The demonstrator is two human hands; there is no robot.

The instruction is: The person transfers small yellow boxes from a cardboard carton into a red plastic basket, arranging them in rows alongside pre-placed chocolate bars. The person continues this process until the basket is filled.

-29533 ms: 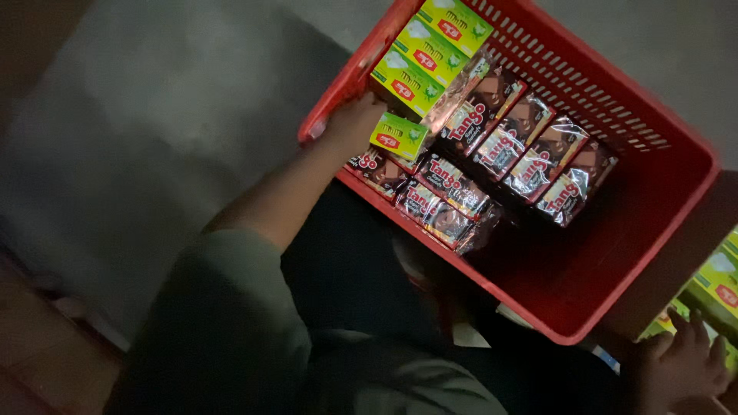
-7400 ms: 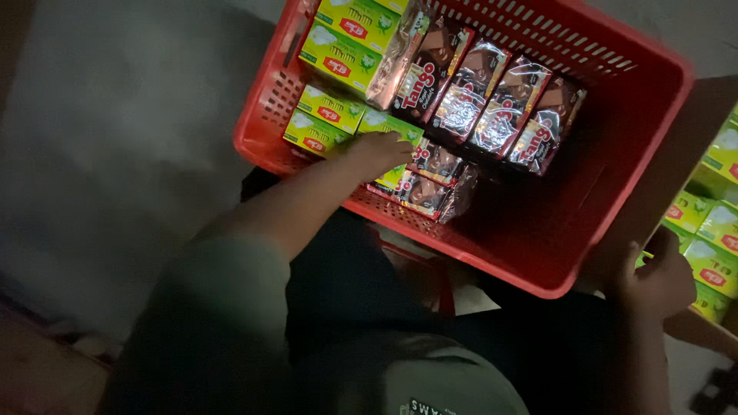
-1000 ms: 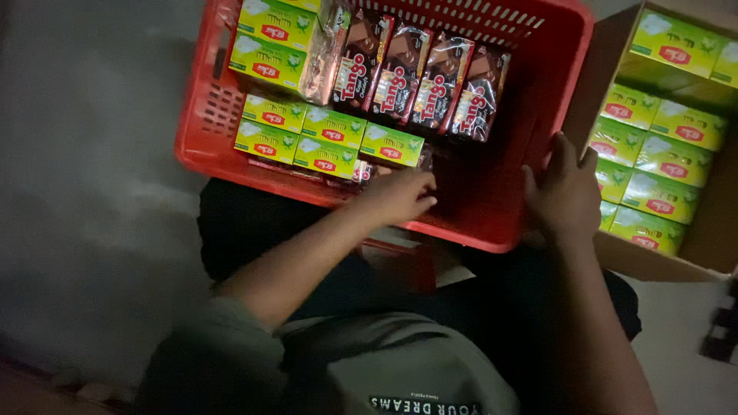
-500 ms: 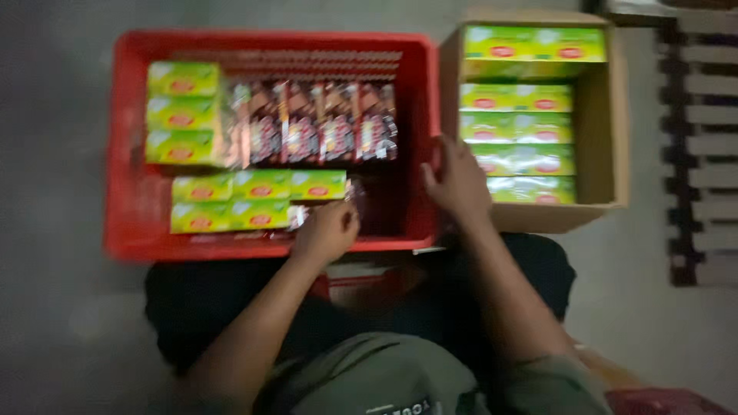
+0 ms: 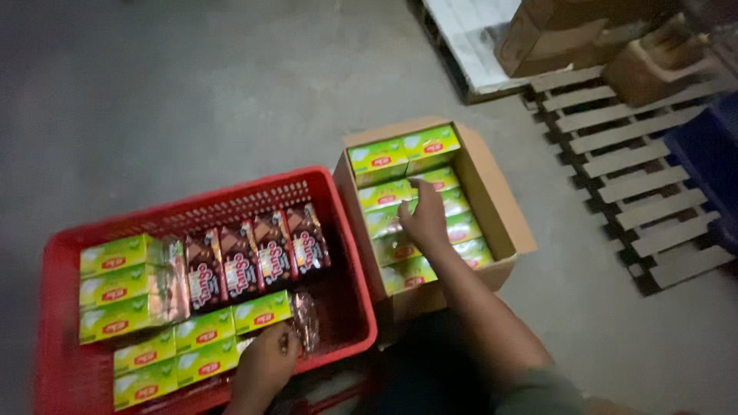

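The right hand (image 5: 424, 217) has left the red crate (image 5: 347, 230) wall and now reaches, fingers spread and empty, onto the green boxes (image 5: 400, 157) in the cardboard carton (image 5: 500, 207). The left hand (image 5: 265, 361) stays loosely curled (holding nothing visible) beside a green box (image 5: 263, 310) in the crate; another pick looks underway.

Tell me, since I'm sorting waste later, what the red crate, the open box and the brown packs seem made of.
The red crate looks like moulded plastic: uniform colour, slotted walls. The open box looks like plain brown cardboard, matte, with folded flaps. The brown packs seem wrapped in glossy film or foil, which crinkles and glints. The green cartons appear to be printed paperboard.
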